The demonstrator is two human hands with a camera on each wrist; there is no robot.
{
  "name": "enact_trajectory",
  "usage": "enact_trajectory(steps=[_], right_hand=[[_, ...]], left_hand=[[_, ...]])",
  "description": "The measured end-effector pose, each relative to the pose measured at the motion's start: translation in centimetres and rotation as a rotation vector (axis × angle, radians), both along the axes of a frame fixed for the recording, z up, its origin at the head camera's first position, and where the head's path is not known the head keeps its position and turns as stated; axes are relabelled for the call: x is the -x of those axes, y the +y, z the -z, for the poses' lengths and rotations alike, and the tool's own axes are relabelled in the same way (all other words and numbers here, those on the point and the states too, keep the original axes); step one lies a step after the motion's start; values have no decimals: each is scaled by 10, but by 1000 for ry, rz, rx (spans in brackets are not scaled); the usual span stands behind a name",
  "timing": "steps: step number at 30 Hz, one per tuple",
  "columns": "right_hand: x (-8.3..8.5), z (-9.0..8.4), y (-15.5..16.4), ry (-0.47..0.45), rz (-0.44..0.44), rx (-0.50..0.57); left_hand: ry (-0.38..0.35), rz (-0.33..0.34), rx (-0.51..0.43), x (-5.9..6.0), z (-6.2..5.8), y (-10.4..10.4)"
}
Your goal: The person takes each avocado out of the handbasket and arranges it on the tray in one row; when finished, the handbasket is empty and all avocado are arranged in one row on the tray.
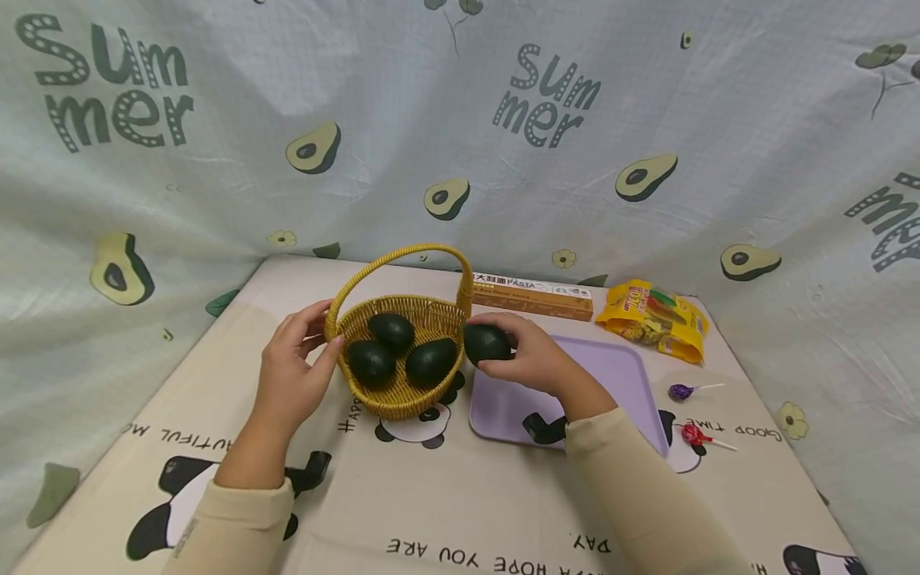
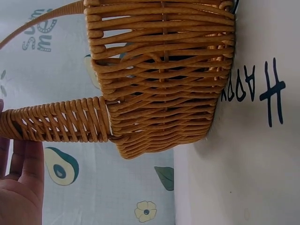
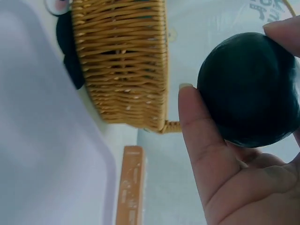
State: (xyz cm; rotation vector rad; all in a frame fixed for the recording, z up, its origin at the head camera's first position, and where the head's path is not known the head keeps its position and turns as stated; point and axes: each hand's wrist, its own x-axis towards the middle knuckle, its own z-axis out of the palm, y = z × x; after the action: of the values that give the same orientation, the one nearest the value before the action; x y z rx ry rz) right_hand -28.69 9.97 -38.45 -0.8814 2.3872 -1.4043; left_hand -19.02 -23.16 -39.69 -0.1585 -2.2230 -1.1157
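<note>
Avocado [image 1: 486, 343] sits pinched in my right hand [image 1: 535, 359], thumb and fingers curled round it, just off the right rim of the wicker basket [image 1: 431, 315] and above the purple tray's [image 1: 632, 375] near-left corner. Basket lies to its left, three more avocados inside. Left hand [image 1: 291, 371] is relaxed, thumb and fingers resting against the basket's left wall.

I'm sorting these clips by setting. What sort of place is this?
Probably a staged tabletop set, not a real kitchen: an avocado-print cloth backdrop walls in a table with a panda-print cover, where a wicker basket and purple tray are laid out.
</note>
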Motion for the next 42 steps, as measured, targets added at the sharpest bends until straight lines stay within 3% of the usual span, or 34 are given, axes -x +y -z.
enact_trajectory(steps=[7, 13, 21, 32, 42], right_hand=[[1, 11, 9, -50, 45, -28], [-1, 16, 13, 8, 102, -126], [1, 28, 19, 53, 59, -114], [3, 41, 19, -4, 142, -137], [8, 55, 17, -31, 164, -165]], left_hand=[[-9, 0, -3, 0, -1, 0], [-10, 1, -7, -1, -1, 1], [-6, -1, -3, -1, -1, 1], [4, 6, -3, -1, 0, 0], [6, 7, -3, -1, 0, 0]])
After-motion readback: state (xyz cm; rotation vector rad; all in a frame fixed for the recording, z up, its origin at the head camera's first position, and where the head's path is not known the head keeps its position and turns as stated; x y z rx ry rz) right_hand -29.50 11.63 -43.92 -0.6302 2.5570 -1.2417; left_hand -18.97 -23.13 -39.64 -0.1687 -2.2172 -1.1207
